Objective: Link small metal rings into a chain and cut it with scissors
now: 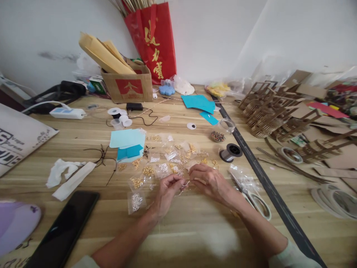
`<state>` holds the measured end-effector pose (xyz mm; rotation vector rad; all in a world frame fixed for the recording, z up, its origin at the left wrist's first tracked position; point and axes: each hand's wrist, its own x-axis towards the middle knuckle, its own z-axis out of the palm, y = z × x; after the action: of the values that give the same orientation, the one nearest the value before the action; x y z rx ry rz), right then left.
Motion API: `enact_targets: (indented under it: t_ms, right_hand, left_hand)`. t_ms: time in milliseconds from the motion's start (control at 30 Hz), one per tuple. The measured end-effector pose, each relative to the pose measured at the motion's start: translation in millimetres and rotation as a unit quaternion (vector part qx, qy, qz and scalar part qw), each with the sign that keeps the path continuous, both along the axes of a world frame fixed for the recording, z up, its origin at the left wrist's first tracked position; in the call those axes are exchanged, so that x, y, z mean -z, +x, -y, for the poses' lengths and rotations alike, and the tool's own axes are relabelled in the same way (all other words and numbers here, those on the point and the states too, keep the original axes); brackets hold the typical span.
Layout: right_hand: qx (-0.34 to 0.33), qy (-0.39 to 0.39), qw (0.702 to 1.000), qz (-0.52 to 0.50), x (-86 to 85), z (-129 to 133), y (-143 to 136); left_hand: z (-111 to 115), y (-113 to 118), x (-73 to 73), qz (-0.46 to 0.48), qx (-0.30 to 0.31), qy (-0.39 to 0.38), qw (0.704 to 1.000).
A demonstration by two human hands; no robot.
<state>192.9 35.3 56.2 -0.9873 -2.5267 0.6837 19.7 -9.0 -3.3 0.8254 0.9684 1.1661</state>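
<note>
Over the middle of the wooden table, my left hand (pixel 169 190) pinches a thin beaded strand (pixel 180 194) between thumb and fingertips. Close on its right, my right hand (pixel 209 182) has its thumb and fingers drawn together at the other end of the strand, whose fine detail is too small to make out. Part of the strand hangs below my left fingers. Just beyond both hands lie small clear bags of gold beads (pixel 148 171) and silver-white findings (pixel 163 168). Another bag of silver rings (pixel 136 201) sits left of my left wrist.
Scissors (pixel 259 204) lie by my right forearm, with a wire spool (pixel 231 152) beyond. A dark strip (pixel 260 171) crosses the table on the right, before brown woven baskets (pixel 262 111). At left are a black phone (pixel 65 227) and blue paper (pixel 126 139); a cardboard box (pixel 108 87) stands behind.
</note>
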Motion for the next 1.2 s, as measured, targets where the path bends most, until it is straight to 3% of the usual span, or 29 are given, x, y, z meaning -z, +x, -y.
enact_targets:
  t_ms: [200, 533, 833, 1200]
  right_hand:
    - [0.043, -0.135, 0.990, -0.025, -6.7, 0.7, 4.5]
    - [0.073, -0.118, 0.990, 0.000, -7.5, 2.2, 3.3]
    - [0.078, -0.161, 0.983, -0.028, -5.2, -0.3, 4.5]
    - [0.077, -0.149, 0.984, -0.050, -6.6, -2.4, 1.6]
  left_hand:
    - [-2.3, -3.4, -2.7, -0.058, -0.021, 0.033, 0.998]
    - [-5.9, -4.8, -3.6, -0.114, -0.055, 0.008, 0.992]
    - [-5.7, -6.2, -7.3, -0.086, -0.059, 0.018, 0.994]
    - [-6.3, -7.6, -5.6, -0.105, -0.022, 0.037, 0.993]
